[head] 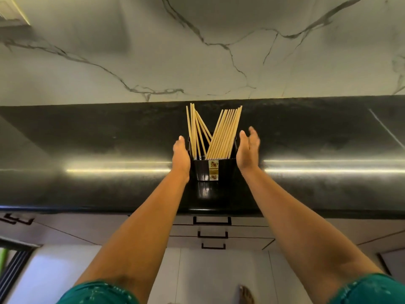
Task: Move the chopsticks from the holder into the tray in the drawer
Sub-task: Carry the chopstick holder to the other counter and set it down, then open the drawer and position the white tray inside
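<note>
Head view: a glossy black plastic holder [205,170] with a small floral label on its front stands on the polished black stone desk [87,172], and the pale wooden chopsticks [215,134] stand in it, fanned into two bunches, one upright on the left side and one leaning to the right. The left hand [180,155] is against the holder's left wall, its fingers [181,140] straight and held together, clasping nothing. The right hand [247,150] is just beside the holder's right wall with the palm turned inward; its fingers [254,133] are loosely spread and slightly curled, also empty. Whether it touches the wall cannot be told. The chopsticks rise between the two sets of fingers and beyond their tips. Below the forearms, under the desk's front edge, grey drawers with black bar handles [212,220] are shut. Behind the holder a white marble-veined wall [197,51] rises.
</note>
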`<move>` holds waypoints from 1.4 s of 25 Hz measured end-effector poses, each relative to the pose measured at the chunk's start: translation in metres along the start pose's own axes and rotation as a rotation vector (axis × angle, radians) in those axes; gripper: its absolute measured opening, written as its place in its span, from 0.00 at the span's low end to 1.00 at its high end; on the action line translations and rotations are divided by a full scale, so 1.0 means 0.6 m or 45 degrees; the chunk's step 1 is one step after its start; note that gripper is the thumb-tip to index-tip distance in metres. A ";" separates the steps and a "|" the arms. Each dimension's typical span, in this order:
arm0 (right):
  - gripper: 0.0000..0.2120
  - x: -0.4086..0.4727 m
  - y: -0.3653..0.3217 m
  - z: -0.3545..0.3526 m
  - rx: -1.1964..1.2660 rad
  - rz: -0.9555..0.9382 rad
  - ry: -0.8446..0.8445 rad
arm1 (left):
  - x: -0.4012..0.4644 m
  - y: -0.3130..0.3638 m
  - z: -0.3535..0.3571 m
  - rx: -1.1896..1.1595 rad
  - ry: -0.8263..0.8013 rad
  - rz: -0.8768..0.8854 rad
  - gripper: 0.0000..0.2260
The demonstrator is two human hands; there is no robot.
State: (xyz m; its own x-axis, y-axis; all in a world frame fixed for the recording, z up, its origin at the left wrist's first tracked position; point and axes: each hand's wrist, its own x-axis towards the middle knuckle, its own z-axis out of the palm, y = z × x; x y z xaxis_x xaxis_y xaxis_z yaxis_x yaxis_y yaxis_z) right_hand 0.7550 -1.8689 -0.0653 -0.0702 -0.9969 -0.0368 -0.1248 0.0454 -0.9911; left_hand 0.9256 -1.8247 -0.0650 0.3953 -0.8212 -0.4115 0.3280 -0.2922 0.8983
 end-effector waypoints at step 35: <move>0.16 -0.621 0.341 -0.085 -1.696 0.098 -0.997 | -0.422 -0.512 -0.240 2.141 -0.505 0.281 0.11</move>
State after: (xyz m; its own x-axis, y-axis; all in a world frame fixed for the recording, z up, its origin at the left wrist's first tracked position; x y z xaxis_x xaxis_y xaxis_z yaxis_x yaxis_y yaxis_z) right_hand 0.7051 -1.4850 -0.2478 0.3474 -0.7536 -0.5581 -0.9369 -0.3045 -0.1720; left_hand 0.8485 -1.4566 -0.2588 0.0053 -0.8976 -0.4408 -0.9743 -0.1039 0.1999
